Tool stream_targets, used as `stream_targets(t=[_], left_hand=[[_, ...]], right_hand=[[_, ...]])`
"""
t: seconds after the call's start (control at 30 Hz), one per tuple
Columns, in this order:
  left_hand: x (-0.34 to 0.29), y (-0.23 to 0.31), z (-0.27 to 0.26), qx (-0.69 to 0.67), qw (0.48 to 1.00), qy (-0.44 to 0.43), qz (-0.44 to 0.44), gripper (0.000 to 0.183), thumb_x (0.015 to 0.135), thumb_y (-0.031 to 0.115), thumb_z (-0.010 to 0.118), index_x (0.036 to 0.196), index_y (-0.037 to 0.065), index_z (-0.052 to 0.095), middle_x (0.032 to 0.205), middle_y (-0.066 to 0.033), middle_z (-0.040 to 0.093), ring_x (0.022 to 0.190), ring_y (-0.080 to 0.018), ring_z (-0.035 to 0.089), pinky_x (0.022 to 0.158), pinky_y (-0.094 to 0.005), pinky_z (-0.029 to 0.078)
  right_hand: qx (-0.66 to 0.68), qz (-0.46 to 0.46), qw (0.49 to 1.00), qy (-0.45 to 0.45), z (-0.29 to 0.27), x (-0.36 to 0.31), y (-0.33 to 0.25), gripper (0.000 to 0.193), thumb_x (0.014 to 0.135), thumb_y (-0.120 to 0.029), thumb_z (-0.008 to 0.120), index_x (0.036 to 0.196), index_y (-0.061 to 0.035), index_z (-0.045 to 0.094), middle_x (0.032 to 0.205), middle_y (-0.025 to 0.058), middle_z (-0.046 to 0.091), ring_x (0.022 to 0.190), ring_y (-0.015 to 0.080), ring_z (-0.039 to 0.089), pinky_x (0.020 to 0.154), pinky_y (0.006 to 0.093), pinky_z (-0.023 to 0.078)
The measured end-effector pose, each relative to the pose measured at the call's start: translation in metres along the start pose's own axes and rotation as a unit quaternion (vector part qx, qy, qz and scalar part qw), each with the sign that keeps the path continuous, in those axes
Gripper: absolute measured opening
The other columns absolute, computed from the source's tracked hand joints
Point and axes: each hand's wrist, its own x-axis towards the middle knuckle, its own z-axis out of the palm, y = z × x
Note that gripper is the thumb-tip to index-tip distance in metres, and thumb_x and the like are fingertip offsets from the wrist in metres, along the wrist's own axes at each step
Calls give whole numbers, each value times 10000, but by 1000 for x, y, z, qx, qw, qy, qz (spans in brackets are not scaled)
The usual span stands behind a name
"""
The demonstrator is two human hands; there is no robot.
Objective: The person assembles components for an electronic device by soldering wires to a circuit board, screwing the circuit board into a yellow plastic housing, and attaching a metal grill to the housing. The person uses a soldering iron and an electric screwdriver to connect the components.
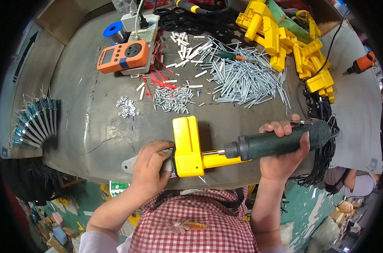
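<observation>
Yellow plastic housing: lay at the near edge of the grey workbench, between both hands.
Left hand: fingers closed on the housing's left end, where a grey metal tab stuck out.
Right hand: wrapped tight round the dark green electric screwdriver, held level, its tip set against the housing's yellow arm.
Behind, well apart: heap of long silver screws, smaller screws, cluster of small nuts, white sleeves, red ties, orange meter, stacked yellow housings.
</observation>
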Motion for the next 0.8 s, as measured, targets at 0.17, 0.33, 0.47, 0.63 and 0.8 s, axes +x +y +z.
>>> stream_targets(t=[0.17,0.33,0.47,0.63,0.8], left_hand=[[0,-1,0,-2,1000,1,8,408,566,-40,656,914,21,453,1073,-177,564,983,-372,552,821,-450,443],[0,1,-1,6,1000,-1,3,403,565,-41,654,909,20,455,1072,-179,565,983,-371,553,819,-447,443],[1,1,-1,4,1000,1,6,396,561,-47,648,904,18,461,1073,-181,566,987,-370,553,821,-446,442],[0,0,2,-1,1000,6,6,400,554,-50,644,905,17,464,1073,-180,568,984,-369,554,822,-442,443],[0,1,-1,5,1000,7,-2,388,567,-43,650,906,18,471,1067,-169,574,970,-366,556,817,-439,444]], right_hand=[[-22,4,999,37,3,2,-2,420,848,-353,581,1162,-100,465,795,19,516,792,161,487,867,376,374],[-12,5,1000,20,0,1,-2,408,845,-351,588,1147,-99,482,810,22,536,790,167,493,861,377,379],[-24,7,1000,5,0,-3,-5,405,842,-345,593,1145,-101,483,815,22,545,791,166,494,863,376,378],[-9,3,1000,17,-1,-5,-5,412,837,-337,602,1151,-102,475,806,22,549,785,168,491,862,374,373],[4,5,1000,-14,-1,-7,-3,518,838,-437,581,1202,-92,449,865,43,542,831,191,484,890,423,358]])
